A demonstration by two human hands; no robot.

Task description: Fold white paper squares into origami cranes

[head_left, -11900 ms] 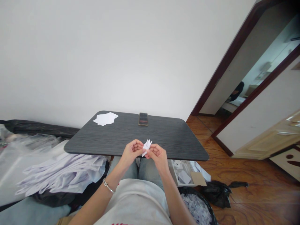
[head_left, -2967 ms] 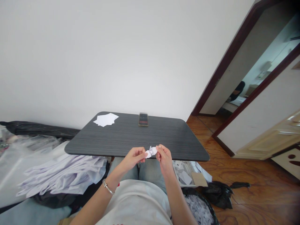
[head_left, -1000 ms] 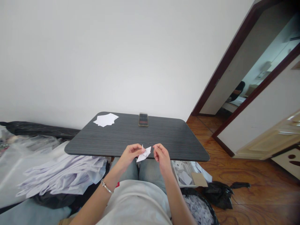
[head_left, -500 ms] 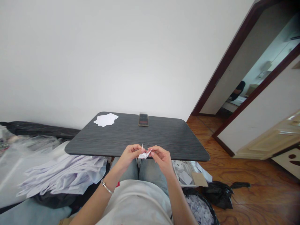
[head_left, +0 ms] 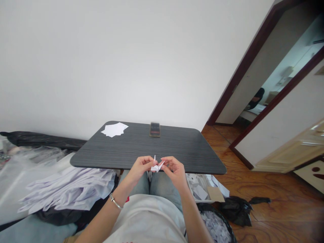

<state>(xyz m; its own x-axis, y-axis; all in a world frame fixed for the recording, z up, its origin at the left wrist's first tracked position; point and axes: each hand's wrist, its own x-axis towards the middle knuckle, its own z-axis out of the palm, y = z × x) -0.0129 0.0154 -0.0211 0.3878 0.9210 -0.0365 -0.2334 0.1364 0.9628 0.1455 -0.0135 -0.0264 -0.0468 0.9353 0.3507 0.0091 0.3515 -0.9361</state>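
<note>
A small white origami crane (head_left: 156, 167) of folded paper is held up at the near edge of the dark table (head_left: 174, 145). One thin point of it stands upright and another slants up to the right. My left hand (head_left: 141, 166) pinches its left side between thumb and fingers. On the other side, my right hand (head_left: 175, 168) has its thumb and bent fingers at the slanted right point. The fingers partly hide the paper there.
White paper sheets (head_left: 114, 129) lie at the table's far left, and a dark phone-like object (head_left: 155, 129) at its back middle. White cloth-like material (head_left: 73, 189) is heaped at left. A tray of papers (head_left: 199, 187) and a black bag of paper pieces (head_left: 215, 226) sit at lower right.
The right index finger has lifted slightly, and the gap between the right thumb and fingers looks a little wider. The crane has shifted very slightly right. The left hand keeps its pinch.
</note>
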